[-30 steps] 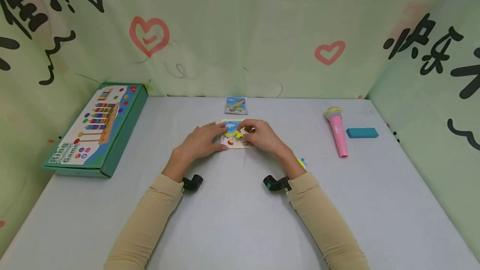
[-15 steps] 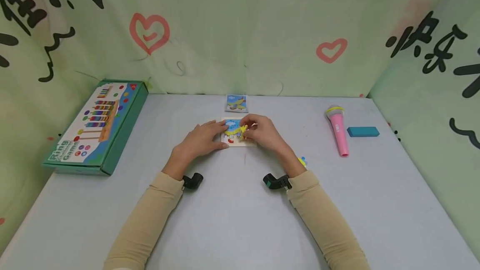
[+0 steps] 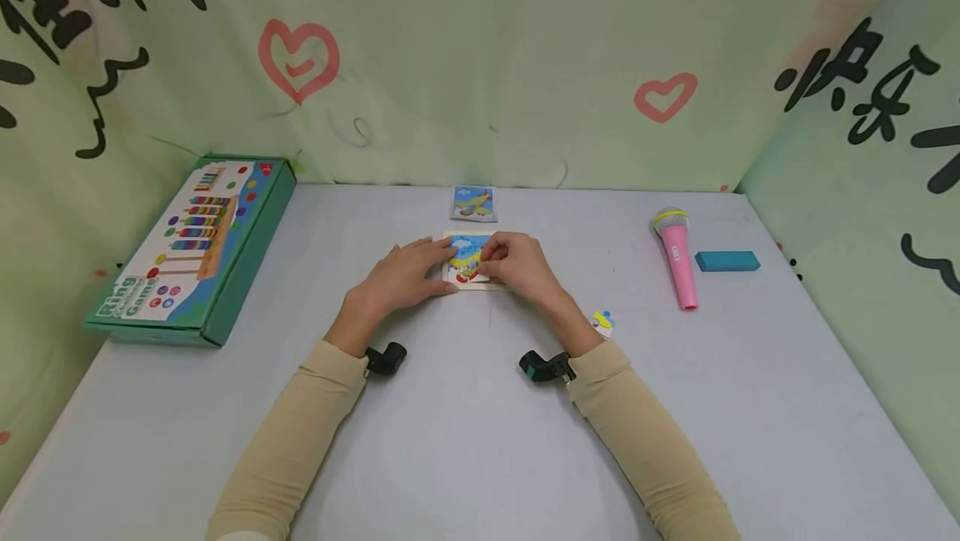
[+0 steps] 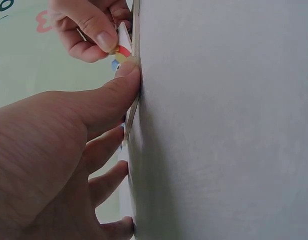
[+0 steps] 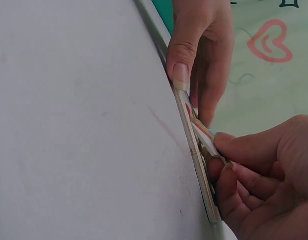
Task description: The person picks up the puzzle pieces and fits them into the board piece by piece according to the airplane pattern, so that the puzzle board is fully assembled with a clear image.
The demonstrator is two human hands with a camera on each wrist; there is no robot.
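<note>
A small jigsaw puzzle board [image 3: 482,287] with a pale wooden rim and a blue and yellow picture lies between the hands in the head view. My left hand [image 3: 408,276] rests at its left side, fingers spread and thumb on the near corner. At the right side, my right hand [image 3: 521,270] pinches a puzzle piece [image 5: 208,142] between thumb and fingers. That piece stands tilted, its lower edge right at the board in the right wrist view. In the left wrist view the piece [image 4: 124,37] shows white with a red and yellow patch. The right fingers hide part of the board.
A picture card [image 3: 473,203] lies behind the board. Beside the right forearm is a loose yellow and blue piece [image 3: 603,323]. A pink toy microphone [image 3: 678,262] and teal block [image 3: 727,261] lie right; a large green box [image 3: 187,249] stands left.
The right hand has turned and lowered the piece over the board's right side, and its wrist has shifted slightly left, uncovering more of the loose piece. The left hand stays put.
</note>
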